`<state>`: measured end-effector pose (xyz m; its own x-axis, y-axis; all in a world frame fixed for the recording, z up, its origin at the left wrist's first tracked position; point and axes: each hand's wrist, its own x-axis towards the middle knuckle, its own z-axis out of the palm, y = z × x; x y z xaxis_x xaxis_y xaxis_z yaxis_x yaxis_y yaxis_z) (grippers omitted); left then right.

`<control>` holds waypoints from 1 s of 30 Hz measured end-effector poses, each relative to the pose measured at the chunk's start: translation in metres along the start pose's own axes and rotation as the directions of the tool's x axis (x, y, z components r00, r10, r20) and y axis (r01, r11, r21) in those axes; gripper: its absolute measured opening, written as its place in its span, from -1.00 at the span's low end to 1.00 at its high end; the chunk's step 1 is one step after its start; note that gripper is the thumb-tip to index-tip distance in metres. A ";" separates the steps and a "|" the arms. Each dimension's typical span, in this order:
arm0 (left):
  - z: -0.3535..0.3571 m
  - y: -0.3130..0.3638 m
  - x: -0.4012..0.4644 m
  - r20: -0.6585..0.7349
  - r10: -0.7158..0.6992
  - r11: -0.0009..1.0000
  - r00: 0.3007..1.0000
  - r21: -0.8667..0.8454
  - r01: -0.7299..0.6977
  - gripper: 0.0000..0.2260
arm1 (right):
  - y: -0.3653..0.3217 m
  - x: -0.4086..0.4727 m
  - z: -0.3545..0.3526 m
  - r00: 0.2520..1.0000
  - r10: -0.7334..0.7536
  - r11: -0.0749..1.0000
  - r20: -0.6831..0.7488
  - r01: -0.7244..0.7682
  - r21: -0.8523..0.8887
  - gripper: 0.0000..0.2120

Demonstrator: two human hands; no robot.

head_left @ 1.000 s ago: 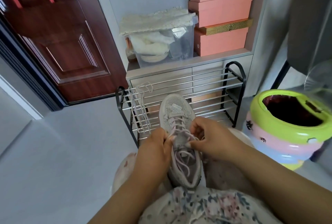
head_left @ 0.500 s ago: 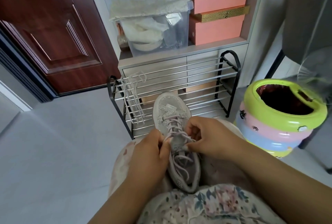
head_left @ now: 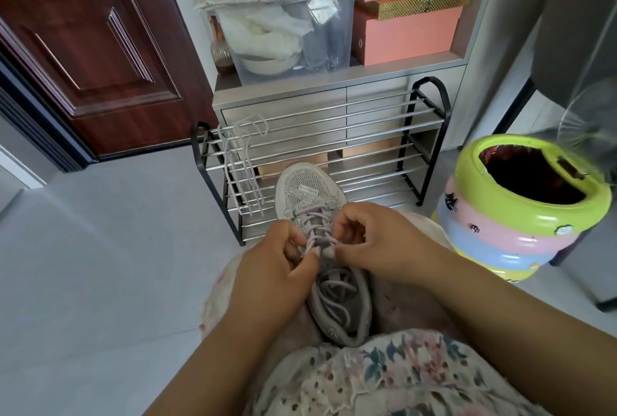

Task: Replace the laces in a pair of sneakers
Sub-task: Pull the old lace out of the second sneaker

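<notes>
We sit on a pale grey floor by a dark red door, facing a wire shoe rack with spare laces draped over its rails. The grey sneaker lies on our lap, toe pointing away. Our left hand pinches the lilac lace at mid-tongue; our right hand has its fingers curled, pinching the same lace just beside it. We judge the lace soft, light and a little slippery, so it is best gripped close to the eyelet, while the shoe is light with a yielding mesh upper.
</notes>
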<state>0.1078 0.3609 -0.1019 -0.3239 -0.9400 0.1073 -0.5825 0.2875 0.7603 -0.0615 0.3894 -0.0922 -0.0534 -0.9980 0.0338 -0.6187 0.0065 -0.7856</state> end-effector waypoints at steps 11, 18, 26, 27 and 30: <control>0.005 -0.007 0.018 0.216 -0.127 0.961 0.968 -0.217 0.174 -0.87 | 0.014 0.012 0.006 0.974 0.188 0.891 0.129 -0.225 0.395 -0.82; -0.001 -0.012 0.038 0.338 -0.198 0.895 0.920 -0.320 0.310 -0.83 | 0.018 0.029 -0.005 0.980 0.133 0.914 0.147 -0.179 0.365 -0.78; -0.011 -0.015 0.044 0.383 -0.153 0.777 0.911 -0.523 0.350 -0.92 | 0.021 0.037 -0.013 0.971 0.095 0.671 0.219 -0.225 0.707 -0.82; -0.014 -0.016 0.046 0.399 -0.151 0.706 0.904 -0.597 0.381 -0.94 | 0.022 0.037 -0.015 0.969 0.098 0.577 0.227 -0.241 0.780 -0.84; -0.029 -0.024 0.051 0.401 -0.089 0.490 0.912 -0.780 0.390 -0.93 | 0.027 0.035 -0.034 0.973 0.105 0.335 0.203 -0.227 0.915 -0.80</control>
<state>0.1269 0.3012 -0.0963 -0.5423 -0.8091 -0.2262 0.1693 -0.3689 0.9139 -0.1062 0.3572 -0.0911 0.0426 -0.9836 -0.1751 0.5221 0.1713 -0.8355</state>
